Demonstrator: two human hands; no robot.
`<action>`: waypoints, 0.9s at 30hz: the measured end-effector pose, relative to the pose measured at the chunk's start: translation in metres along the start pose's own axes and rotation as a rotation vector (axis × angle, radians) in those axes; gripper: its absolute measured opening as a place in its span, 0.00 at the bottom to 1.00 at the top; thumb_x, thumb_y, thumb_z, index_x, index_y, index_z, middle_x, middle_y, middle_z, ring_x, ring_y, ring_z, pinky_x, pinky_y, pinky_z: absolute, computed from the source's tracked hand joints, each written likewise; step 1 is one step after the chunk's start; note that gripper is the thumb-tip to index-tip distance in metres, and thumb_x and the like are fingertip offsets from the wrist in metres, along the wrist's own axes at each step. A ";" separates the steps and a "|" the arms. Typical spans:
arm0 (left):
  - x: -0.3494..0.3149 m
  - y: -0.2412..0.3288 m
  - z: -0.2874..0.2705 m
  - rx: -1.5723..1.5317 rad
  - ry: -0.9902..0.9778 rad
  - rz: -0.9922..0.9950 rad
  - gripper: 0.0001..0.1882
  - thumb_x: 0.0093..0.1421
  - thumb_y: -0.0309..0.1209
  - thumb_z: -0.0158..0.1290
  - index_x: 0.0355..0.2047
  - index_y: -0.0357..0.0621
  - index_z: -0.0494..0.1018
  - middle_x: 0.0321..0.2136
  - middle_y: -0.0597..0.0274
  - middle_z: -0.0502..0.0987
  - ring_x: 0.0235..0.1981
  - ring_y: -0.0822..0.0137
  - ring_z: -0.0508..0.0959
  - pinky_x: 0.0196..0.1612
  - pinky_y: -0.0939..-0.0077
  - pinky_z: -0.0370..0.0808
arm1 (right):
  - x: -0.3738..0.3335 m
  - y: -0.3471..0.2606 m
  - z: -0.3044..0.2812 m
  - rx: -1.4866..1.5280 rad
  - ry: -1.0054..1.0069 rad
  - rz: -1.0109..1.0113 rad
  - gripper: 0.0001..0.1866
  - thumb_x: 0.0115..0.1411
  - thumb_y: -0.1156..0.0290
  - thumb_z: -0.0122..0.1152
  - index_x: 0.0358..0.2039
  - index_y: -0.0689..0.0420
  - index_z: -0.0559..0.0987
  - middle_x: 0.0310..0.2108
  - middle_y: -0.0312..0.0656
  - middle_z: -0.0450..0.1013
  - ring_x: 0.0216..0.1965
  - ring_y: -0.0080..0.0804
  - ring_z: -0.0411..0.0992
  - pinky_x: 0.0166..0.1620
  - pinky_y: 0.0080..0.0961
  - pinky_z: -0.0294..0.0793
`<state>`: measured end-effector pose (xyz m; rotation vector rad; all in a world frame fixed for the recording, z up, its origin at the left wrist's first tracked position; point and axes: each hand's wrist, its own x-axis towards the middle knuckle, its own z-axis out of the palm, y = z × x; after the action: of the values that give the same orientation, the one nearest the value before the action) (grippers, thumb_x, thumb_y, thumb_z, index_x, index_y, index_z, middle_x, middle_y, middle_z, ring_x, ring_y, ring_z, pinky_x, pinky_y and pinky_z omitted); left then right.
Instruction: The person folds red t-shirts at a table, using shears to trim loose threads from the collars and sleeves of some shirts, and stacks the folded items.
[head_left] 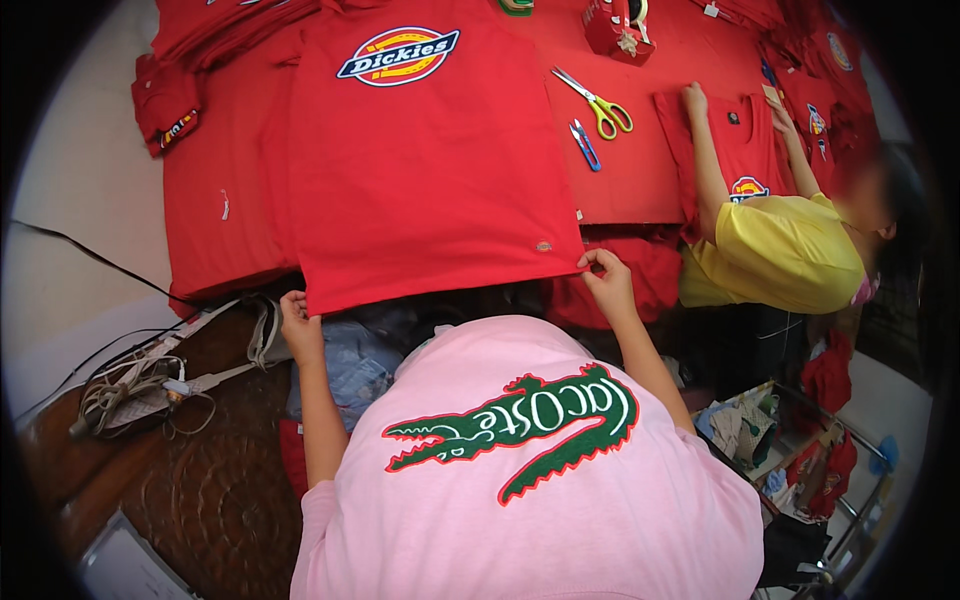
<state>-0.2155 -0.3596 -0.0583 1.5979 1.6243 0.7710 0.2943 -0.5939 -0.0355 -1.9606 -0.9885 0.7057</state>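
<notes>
A red T-shirt with a colourful oval print lies spread over the table, its hem along the near edge. My left hand pinches the left corner of that hem. At the opposite corner, the fingers of my right hand are closed on the hem. The cloth is stretched fairly flat between them, and a small label shows near the right corner. To the right of the shirt lie yellow-handled scissors and blue thread snips.
At the right, a co-worker in a yellow top handles another red shirt. A red tape dispenser stands at the back. Tangled cables and a power strip lie at lower left. A rack of cloth is at lower right.
</notes>
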 end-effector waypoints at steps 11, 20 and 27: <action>-0.125 -0.037 -0.088 0.572 -0.091 0.126 0.12 0.57 0.19 0.56 0.41 0.40 0.70 0.34 0.48 0.76 0.34 0.46 0.78 0.39 0.54 0.75 | -0.056 0.034 -0.017 0.081 -0.871 0.740 0.11 0.45 0.80 0.75 0.31 0.57 0.87 0.25 0.33 0.80 0.26 0.21 0.74 0.32 0.23 0.74; 0.008 0.018 -0.033 0.292 -0.226 0.124 0.11 0.59 0.31 0.65 0.36 0.38 0.77 0.32 0.53 0.75 0.34 0.57 0.77 0.39 0.64 0.74 | 0.098 -0.055 -0.005 0.466 -0.523 0.337 0.10 0.62 0.80 0.64 0.44 0.61 0.82 0.37 0.36 0.80 0.40 0.23 0.79 0.46 0.23 0.80; 0.243 0.122 0.061 0.355 0.021 0.488 0.18 0.62 0.35 0.63 0.50 0.38 0.77 0.44 0.48 0.80 0.48 0.50 0.80 0.61 0.54 0.69 | 0.323 -0.127 0.051 0.481 0.052 0.126 0.15 0.65 0.68 0.66 0.49 0.62 0.82 0.42 0.35 0.80 0.41 0.19 0.76 0.40 0.17 0.72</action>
<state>-0.0892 -0.1148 -0.0120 2.2985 1.4556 0.7677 0.3806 -0.2571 0.0084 -1.6142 -0.5957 0.8673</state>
